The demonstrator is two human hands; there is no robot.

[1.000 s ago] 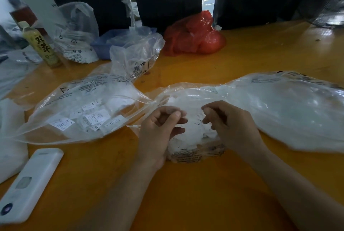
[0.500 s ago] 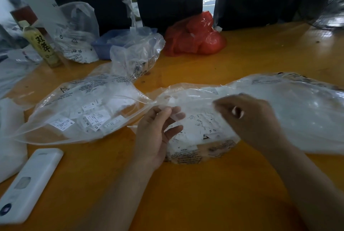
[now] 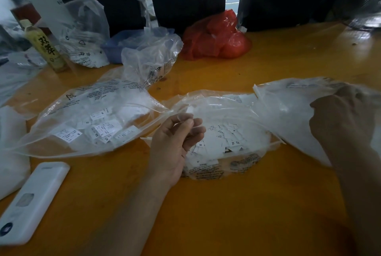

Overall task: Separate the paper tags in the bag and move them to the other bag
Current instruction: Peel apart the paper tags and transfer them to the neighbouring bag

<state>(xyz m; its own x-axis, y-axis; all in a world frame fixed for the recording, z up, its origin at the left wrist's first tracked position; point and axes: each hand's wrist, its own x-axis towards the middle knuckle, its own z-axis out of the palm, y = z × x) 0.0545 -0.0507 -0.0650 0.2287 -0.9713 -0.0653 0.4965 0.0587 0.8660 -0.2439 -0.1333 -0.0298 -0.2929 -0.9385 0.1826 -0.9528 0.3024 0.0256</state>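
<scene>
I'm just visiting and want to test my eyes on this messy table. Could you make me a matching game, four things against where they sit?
Things:
1. red plastic bag
2. tea bottle
3. white remote control
4. blue basin

Places:
A. near left corner of the table
B. far left, standing upright
C. far edge, middle, by the dark curtains
D. behind the crumpled clear bag

Pairs: 1-C, 2-B, 3-A, 4-D
</scene>
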